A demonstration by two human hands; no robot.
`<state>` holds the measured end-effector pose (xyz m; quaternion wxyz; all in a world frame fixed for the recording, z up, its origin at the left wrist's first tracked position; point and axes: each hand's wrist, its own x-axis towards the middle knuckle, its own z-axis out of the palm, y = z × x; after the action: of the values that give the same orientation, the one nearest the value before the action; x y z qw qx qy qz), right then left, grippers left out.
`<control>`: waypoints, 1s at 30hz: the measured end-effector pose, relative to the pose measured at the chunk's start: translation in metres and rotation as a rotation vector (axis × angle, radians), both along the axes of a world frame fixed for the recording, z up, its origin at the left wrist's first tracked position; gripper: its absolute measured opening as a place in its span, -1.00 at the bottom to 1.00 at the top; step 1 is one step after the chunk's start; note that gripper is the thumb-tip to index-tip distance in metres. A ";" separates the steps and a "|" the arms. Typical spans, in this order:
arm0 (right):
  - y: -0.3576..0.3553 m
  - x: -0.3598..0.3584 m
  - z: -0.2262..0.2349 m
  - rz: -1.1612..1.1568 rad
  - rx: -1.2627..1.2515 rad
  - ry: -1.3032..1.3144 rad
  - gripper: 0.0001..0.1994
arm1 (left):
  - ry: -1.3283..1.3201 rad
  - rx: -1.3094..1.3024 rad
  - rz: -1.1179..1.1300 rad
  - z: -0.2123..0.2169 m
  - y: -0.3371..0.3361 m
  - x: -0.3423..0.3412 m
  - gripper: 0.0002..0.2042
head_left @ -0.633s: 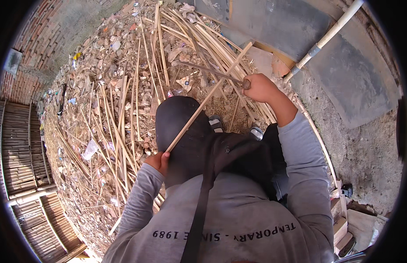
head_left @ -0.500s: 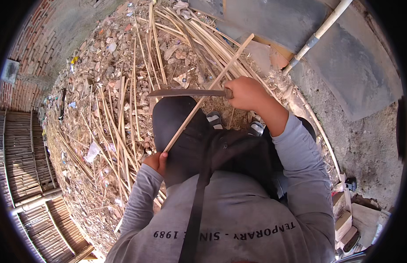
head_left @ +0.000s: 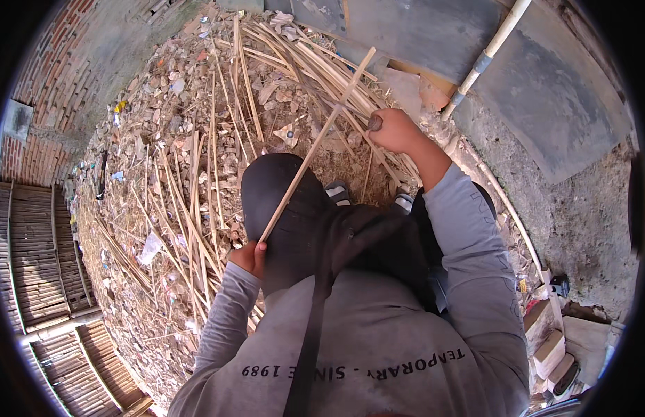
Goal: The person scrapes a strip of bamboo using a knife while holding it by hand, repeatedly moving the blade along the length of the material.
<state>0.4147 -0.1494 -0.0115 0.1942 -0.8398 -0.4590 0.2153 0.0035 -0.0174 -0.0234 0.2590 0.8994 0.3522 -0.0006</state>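
A long, pale bamboo strip (head_left: pixel 308 158) slants up and away over my dark-trousered left knee. Its near end is gripped in my left hand (head_left: pixel 248 258), which is closed with the thumb along the strip. My right hand (head_left: pixel 400 131) is wrapped round the handle of a machete (head_left: pixel 375 123), out beyond my knees. The blade shows nearly edge-on, a thin line running left from the fist toward the upper part of the strip. Whether the blade touches the strip I cannot tell.
Bundled bamboo strips (head_left: pixel 315 59) lie ahead, and more loose strips (head_left: pixel 194 187) are scattered at left over rubble and litter. A pale pole (head_left: pixel 490 55) leans by grey panels (head_left: pixel 555 104) at right. Blocks (head_left: pixel 549 353) sit at lower right; a bamboo-slat panel (head_left: pixel 34 250) stands far left.
My right hand has moved slightly away and to the right, turning the machete from broadside to nearly edge-on. The strip's far end has swung a little left; my left hand stays by the knee.
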 end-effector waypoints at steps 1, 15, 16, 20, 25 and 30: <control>0.002 0.018 -0.006 -0.082 0.022 0.068 -0.74 | 0.001 0.015 -0.002 0.000 0.004 0.004 -0.54; -0.003 0.038 -0.012 -0.481 0.291 -0.166 -0.70 | 0.037 0.058 0.040 -0.009 0.002 -0.005 -0.56; -0.004 0.040 -0.012 -0.459 0.295 -0.144 -0.69 | 0.024 0.038 0.048 -0.008 0.003 -0.005 -0.56; -0.004 0.017 0.007 -0.232 0.245 -0.141 -0.68 | 0.026 -0.004 0.047 0.001 0.003 0.000 -0.56; 0.010 -0.032 0.030 0.242 0.071 -0.305 -0.72 | 0.029 -0.006 0.027 -0.001 0.004 -0.003 -0.55; 0.002 0.026 -0.003 -0.292 0.264 0.140 -0.72 | -0.041 -0.047 0.031 0.001 0.003 -0.001 -0.54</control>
<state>0.4407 -0.1472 -0.0146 0.3632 -0.8476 -0.3422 0.1805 0.0021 -0.0148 -0.0229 0.2874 0.8872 0.3607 0.0137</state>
